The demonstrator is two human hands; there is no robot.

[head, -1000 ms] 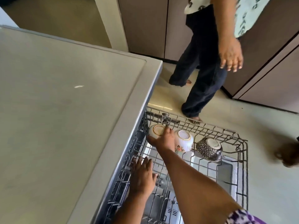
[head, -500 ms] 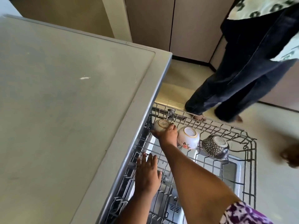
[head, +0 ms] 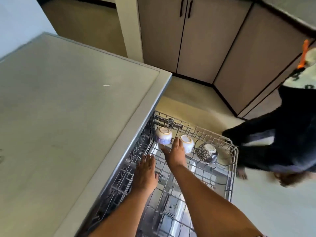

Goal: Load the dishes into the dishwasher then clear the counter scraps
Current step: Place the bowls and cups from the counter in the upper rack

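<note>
right hand point(head: 174, 153) has let go of left bowl point(head: 163, 135) | bowl just far-left of it, upside down | both hands open, left hand point(head: 146, 170) flat on rack point(head: 232, 168)

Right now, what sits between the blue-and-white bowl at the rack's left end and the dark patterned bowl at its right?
In the head view, a white gold-rimmed bowl, upside down, with the right hand resting beside it, between the blue-and-white bowl and the dark patterned bowl.

Three upturned bowls point(head: 163, 135) point(head: 187, 143) point(head: 206, 152), one wire rack point(head: 232, 170), two hands point(head: 145, 173) point(head: 175, 153).
</note>
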